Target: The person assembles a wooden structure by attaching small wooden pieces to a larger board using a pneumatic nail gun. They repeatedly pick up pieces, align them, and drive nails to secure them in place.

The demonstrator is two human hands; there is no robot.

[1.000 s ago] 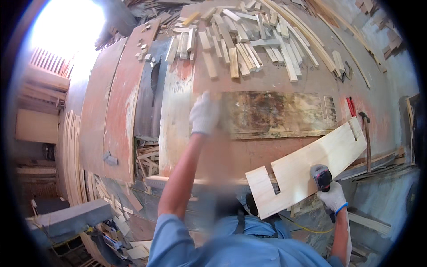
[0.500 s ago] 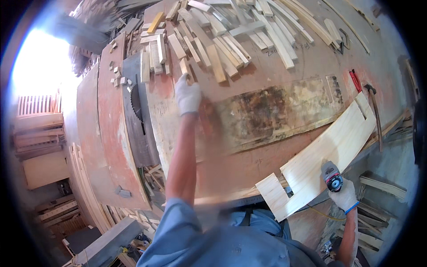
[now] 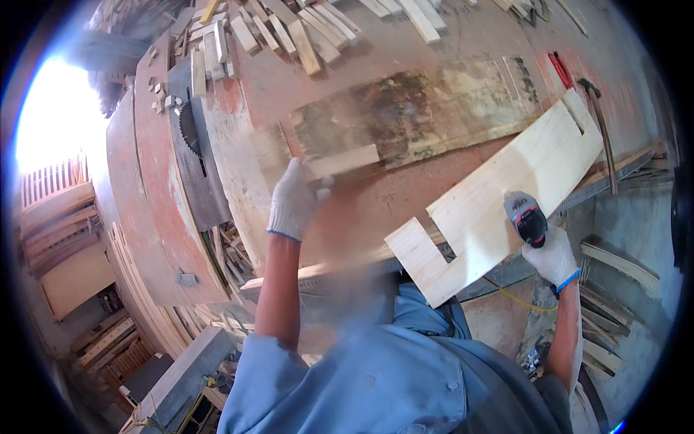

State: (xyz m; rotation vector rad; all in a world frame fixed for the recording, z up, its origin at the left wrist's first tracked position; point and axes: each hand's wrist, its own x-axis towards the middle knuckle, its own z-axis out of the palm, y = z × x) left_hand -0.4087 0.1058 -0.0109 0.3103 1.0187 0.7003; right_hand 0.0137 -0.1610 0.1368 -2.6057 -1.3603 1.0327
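Note:
My left hand [image 3: 295,201], in a white knit glove, is closed on one end of a pale wooden strip [image 3: 350,160]. The strip points right above the bench, slightly blurred. My right hand [image 3: 555,257], gloved too, grips what looks like a nail gun [image 3: 528,217] with a grey top and black-and-red body. Its nose is hidden beneath it, so I cannot tell whether it touches the board. Under the tool, a notched pale wooden board [image 3: 499,195] lies slanted across the bench's near edge, with a cut-out toward each end.
A circular saw blade [image 3: 189,129] sticks up through a grey metal strip at left. Many wooden strips [image 3: 303,47] lie along the far side. A hammer [image 3: 600,130] and red-handled tool [image 3: 560,70] rest at right. A yellow hose [image 3: 517,300] hangs by the near edge.
My left hand has come back toward me from the pile of strips, now with a strip in it. The nail gun has tilted in my right hand. The whole view has shifted.

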